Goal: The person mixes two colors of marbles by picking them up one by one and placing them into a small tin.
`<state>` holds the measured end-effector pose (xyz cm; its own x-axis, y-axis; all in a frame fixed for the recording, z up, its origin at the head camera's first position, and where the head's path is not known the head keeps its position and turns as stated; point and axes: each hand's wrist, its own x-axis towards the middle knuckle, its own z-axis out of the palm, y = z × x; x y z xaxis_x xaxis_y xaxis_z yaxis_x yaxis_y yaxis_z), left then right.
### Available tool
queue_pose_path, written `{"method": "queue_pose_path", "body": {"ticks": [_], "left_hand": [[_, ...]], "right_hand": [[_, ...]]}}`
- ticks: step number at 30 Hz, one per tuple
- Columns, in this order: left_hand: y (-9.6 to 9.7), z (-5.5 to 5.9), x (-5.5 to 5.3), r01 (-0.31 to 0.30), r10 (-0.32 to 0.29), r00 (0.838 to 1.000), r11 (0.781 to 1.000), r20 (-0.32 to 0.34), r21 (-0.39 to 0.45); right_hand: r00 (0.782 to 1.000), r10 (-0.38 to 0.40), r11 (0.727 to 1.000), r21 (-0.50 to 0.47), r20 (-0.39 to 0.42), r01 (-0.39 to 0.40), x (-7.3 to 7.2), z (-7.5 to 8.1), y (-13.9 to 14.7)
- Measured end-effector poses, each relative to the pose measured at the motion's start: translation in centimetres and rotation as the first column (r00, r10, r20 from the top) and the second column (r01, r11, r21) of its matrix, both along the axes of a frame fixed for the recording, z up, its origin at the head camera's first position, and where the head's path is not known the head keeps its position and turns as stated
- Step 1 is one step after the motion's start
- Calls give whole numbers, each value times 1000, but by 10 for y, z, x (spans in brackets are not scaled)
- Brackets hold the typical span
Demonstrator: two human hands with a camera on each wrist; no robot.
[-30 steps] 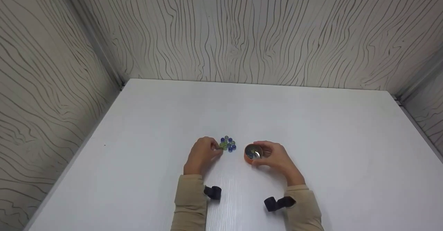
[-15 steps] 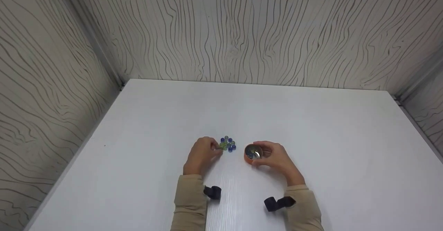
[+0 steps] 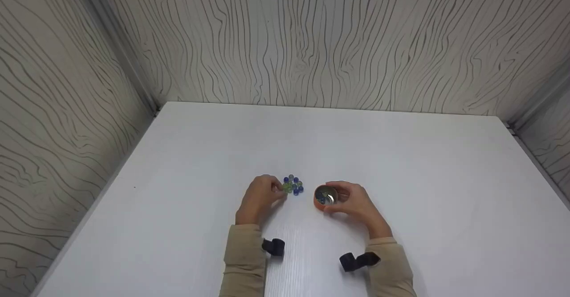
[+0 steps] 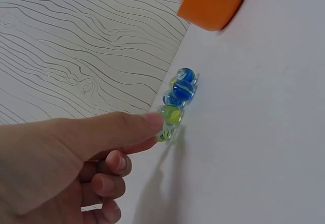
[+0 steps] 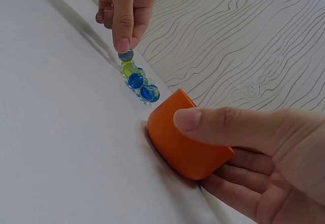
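My left hand (image 3: 259,199) is at the left edge of a cluster of glass marbles (image 3: 295,185), blue and green-yellow, on the white table. Its thumb and index fingertip pinch a bluish-grey marble (image 5: 126,55), seen at the thumb tip in the right wrist view; the other fingers are curled in. To the right of the cluster, my right hand (image 3: 355,202) grips a small orange bowl (image 5: 185,137), thumb on the near side and fingers behind. The bowl has a shiny metal inside and holds a few marbles (image 3: 321,199). It sits on the table, mouth upward.
The white table (image 3: 213,145) runs back to a wood-grain patterned wall (image 3: 303,43), with another such panel (image 3: 58,123) on the left. Black wrist cameras (image 3: 274,247) stick out from both tan sleeves (image 3: 244,261).
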<state>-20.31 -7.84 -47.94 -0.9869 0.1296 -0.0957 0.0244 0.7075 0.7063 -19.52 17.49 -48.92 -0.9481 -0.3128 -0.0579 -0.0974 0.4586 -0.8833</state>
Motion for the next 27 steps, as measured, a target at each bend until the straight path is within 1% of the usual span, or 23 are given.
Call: {"method": "queue_pose_path", "body": {"ticks": [4,9,17,27], "left_hand": [[0,1,-1,8,-8,1000,1000,11,-2],[1,2,-2,18,-18,1000,1000,-2,-8],[2,4,-2,21,-21,1000,1000,0,-8],[5,8,0,39,-39,999,999,-32,-4]], "right_hand": [[1000,-3,1000,4,2,3,1,1,0],[1000,-3,1000,2,6,2,1,1,0],[1000,0,1000,3,4,0,1,1,0],[1000,-2,1000,4,-9,2,1,-1,1]]}}
